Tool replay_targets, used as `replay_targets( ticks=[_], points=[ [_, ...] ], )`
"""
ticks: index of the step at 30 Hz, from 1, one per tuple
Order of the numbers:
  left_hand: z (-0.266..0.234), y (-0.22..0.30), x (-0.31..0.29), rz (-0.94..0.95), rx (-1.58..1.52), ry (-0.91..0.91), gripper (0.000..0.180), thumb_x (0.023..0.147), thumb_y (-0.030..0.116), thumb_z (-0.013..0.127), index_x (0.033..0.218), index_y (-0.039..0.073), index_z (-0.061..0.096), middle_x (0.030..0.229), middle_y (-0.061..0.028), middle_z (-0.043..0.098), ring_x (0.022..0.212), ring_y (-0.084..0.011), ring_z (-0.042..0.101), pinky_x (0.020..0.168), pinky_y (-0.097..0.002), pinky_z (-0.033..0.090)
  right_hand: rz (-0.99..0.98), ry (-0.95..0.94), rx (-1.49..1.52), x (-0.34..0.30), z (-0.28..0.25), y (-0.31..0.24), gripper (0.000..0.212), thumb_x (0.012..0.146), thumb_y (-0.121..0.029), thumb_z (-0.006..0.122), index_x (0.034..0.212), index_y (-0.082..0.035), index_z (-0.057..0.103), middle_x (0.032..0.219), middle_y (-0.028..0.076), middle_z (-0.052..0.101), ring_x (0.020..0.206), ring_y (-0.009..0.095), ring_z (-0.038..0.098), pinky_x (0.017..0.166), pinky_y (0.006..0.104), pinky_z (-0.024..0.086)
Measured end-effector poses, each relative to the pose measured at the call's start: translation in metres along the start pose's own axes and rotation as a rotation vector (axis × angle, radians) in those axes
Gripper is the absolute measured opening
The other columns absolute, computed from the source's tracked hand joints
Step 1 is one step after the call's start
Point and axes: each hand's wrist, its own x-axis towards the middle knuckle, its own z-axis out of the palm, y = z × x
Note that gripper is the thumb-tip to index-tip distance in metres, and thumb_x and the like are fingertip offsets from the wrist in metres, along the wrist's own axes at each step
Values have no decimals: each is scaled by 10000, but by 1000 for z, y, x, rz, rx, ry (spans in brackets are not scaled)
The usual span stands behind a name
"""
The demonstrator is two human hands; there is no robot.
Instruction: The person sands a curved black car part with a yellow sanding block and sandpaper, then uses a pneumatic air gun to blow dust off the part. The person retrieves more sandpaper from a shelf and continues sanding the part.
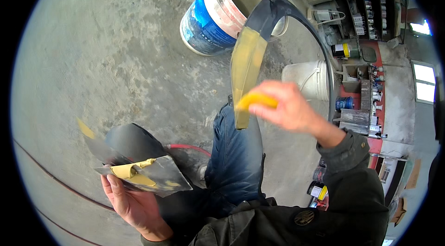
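My right hand grips a yellow spreader and has it against the lower part of a curved black panel. Yellow filler coats the panel's wide near end, while its thin dark rim arcs away to the right. In my left hand, low at the left, is a flat grey mixing plate with thick yellow putty on it. Behind that plate sticks up another thin grey blade-like piece with a yellow tip; I cannot tell if it is separate.
A blue-and-white bucket stands behind the panel, partly covered by it. Right of the panel is a white pail. A red hose runs over the concrete floor by my legs. Shelves with cans line the right side.
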Motion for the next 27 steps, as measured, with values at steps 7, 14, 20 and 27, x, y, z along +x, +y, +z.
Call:
replay_targets(
  ticks=[7, 14, 20, 27],
  points=[
    [0, 0, 3, -10, -35, 3, 266, 993, 92, 455, 1236, -12, 483, 1238, -160, 579, 1124, -249, 581, 997, -421, 462, 111, 37, 48, 6, -7, -20, 191, 782, -149, 692, 907, -7, 667, 830, 123, 673, 728, 269, 656, 664, 359, 511],
    [1, -5, 5, -12, -34, -44, 272, 990, 103, 465, 1232, -19, 485, 1235, -166, 579, 1122, -247, 581, 984, -412, 472, -66, -47, -301, 39, -10, -21, 185, 783, -128, 673, 929, -14, 664, 833, 142, 644, 733, 271, 640, 644, 329, 499],
    [4, -2, 7, -5, -24, -17, 269, 994, 112, 451, 1222, -26, 489, 1219, -160, 583, 1113, -239, 583, 981, -402, 473, -7, -187, -117, -31, 1, -32, 144, 774, -128, 669, 876, -29, 645, 781, 117, 636, 691, 273, 628, 610, 375, 486],
    [-11, 5, 13, -14, -56, -180, 353, 1023, 161, 399, 1292, -56, 473, 1328, -150, 526, 1223, -215, 509, 1051, -367, 403, 171, 264, 32, -93, 47, -6, 147, 778, -29, 709, 913, -13, 651, 793, 60, 645, 671, 149, 607, 602, 263, 470]
  ],
)
